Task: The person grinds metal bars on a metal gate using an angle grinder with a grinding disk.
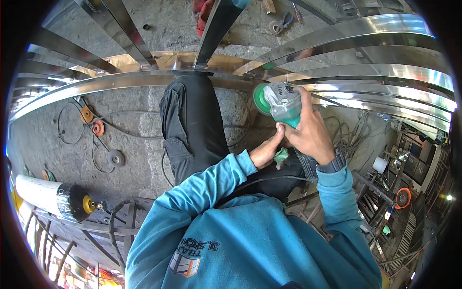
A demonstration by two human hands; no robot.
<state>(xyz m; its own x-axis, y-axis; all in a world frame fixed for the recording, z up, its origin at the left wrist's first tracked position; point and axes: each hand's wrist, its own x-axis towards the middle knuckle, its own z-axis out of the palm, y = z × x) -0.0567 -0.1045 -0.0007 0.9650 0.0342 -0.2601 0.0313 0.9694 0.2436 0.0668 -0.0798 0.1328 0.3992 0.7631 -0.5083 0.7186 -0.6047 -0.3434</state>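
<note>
An angle grinder is held up in front of my body, with a green disc at its left end. Its head is covered in crinkled, clear-looking wrap, and the body below is green. My right hand is closed round the grinder's body, the index finger stretched along its right side. Lower down, my left hand is closed on the rear part, thumb up against the green body; some of its fingers are hidden. The disc is just below a curved shiny metal frame and seems apart from it.
Shiny metal bars fan out beyond the frame. Cables and loose grinding discs lie on the concrete floor at left, near a gas cylinder. Pliers lie at the far side. Metal scraps and an orange ring-shaped object are at right.
</note>
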